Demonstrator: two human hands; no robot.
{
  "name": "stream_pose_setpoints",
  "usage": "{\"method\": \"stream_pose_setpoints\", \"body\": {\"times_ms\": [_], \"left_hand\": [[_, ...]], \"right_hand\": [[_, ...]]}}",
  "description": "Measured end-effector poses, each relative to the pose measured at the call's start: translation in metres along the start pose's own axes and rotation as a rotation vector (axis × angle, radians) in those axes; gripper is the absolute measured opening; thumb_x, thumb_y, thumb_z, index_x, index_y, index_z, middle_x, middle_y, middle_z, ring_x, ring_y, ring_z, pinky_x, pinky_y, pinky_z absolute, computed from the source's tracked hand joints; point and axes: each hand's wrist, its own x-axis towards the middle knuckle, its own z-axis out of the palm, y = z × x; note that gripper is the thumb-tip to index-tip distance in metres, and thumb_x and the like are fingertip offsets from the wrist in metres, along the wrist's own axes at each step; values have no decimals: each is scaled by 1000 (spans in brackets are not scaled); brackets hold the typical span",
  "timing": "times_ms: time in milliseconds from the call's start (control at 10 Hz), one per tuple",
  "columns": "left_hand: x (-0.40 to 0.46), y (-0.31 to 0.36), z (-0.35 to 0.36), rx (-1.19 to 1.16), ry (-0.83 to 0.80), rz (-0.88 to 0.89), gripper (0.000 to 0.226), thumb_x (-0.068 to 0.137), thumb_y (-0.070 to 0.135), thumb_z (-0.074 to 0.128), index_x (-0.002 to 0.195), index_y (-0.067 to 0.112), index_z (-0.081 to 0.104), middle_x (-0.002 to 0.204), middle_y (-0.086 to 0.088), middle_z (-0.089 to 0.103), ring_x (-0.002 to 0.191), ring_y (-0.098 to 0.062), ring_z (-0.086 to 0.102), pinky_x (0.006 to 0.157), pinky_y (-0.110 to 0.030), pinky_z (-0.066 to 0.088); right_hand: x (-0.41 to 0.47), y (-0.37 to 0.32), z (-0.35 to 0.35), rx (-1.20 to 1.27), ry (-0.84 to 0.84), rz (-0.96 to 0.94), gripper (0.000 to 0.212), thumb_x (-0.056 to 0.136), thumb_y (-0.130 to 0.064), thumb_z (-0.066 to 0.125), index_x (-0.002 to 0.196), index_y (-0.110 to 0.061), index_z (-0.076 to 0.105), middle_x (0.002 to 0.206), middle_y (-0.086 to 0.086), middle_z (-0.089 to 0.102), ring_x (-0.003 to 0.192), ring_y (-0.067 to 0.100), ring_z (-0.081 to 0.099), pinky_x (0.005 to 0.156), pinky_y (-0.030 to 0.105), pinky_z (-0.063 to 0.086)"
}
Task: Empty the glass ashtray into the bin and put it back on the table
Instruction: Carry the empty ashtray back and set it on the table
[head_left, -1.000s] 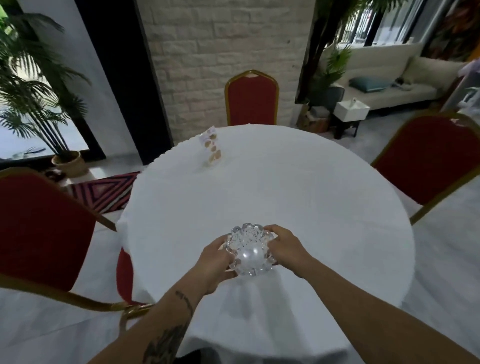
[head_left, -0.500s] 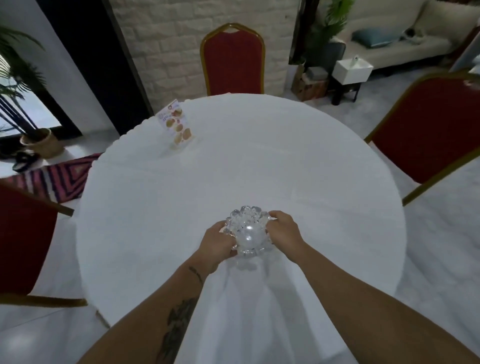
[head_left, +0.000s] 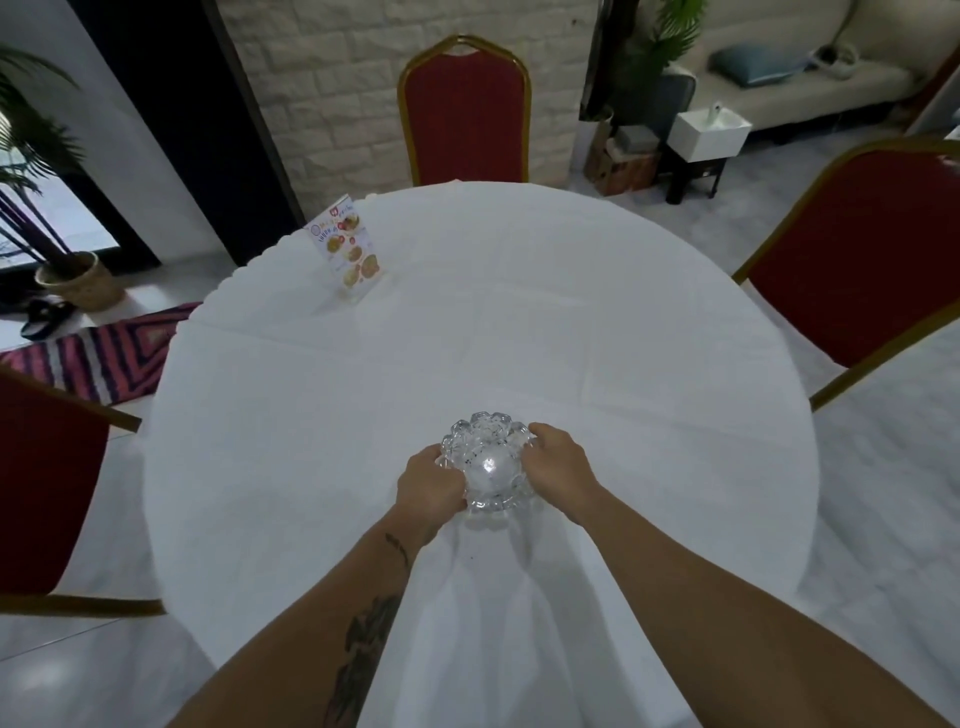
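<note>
A clear cut-glass ashtray (head_left: 485, 460) with a scalloped rim sits low over the near part of the round table (head_left: 519, 312), which wears a white cloth. Dark specks show inside the glass. My left hand (head_left: 428, 486) grips its left side and my right hand (head_left: 558, 465) grips its right side. Whether the ashtray rests on the cloth or hovers just above it, I cannot tell. No bin is in view.
A menu card (head_left: 345, 247) stands at the table's far left. Red chairs with gold frames stand at the far side (head_left: 465, 111), the right (head_left: 862, 260) and the left (head_left: 47, 493). A potted plant (head_left: 78, 280) and a striped rug (head_left: 93, 358) lie left; a sofa (head_left: 779, 88) is far right.
The view has tilted down and moved closer to the table. Both hands still hold the ashtray, which has shifted a little farther onto the table.
</note>
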Motion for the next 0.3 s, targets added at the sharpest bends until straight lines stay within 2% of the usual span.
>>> {"method": "stream_pose_setpoints", "body": {"times_ms": [100, 200, 300], "left_hand": [[1, 1, -1, 20, -17, 3, 33, 73, 0, 55, 98, 14, 73, 100, -14, 75, 90, -35, 75, 77, -48, 65], [-3, 4, -6, 70, -48, -21, 15, 78, -1, 56, 84, 11, 62, 86, -12, 67, 80, -32, 68, 73, -36, 62], [-10, 10, -19, 165, -59, -10, 23, 78, 2, 55, 72, 20, 43, 81, -7, 48, 76, -26, 48, 70, -34, 47]], "right_hand": [[-1, 0, -3, -62, -34, -27, 55, 99, -13, 43, 154, -10, 39, 154, 11, 47, 135, 31, 48, 99, 31, 43], [-3, 2, -8, -108, -41, -35, 57, 99, -17, 46, 155, -11, 36, 156, 12, 44, 140, 30, 44, 104, 31, 41], [-7, -7, -16, -166, -5, -76, 59, 98, -20, 49, 155, -11, 36, 158, 13, 42, 144, 29, 40, 115, 36, 35]]}}
